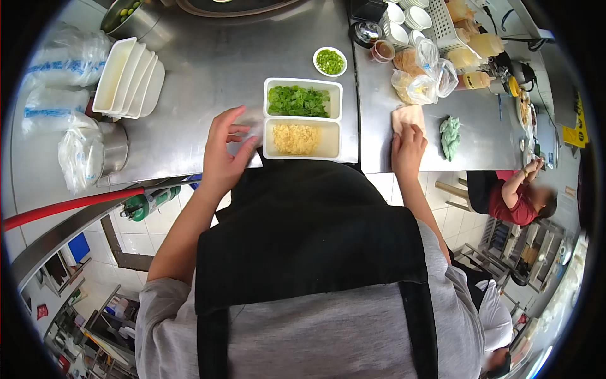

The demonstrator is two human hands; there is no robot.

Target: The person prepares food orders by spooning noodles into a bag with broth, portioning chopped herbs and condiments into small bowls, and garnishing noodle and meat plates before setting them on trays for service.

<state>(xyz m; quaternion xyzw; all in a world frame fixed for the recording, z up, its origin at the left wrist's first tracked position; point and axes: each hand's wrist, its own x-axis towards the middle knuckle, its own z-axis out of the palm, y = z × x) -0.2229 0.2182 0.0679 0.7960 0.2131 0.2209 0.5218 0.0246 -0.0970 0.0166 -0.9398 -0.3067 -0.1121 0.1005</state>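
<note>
My left hand (228,148), its fingers apart and nothing in it, is just left of two white containers at the counter's front edge. The farther container (270,82) holds chopped green herbs (298,101). In the nearer container (329,151) lies a pale yellow minced food (295,139), like chopped garlic. My right hand (409,151) presses on a folded pinkish cloth (407,116) at the counter's front, with the fingers bent over its near end. To its right lies a crumpled green cloth (450,137). A small white bowl of chopped green onion (329,62) stands behind the containers.
Stacked white tubs (129,79) and plastic-wrapped packs (66,57) stand at left. Bagged food (415,79), small white cups (416,18) and sauce bottles (475,80) crowd the back right. A co-worker in a red shirt (514,201) is farther right.
</note>
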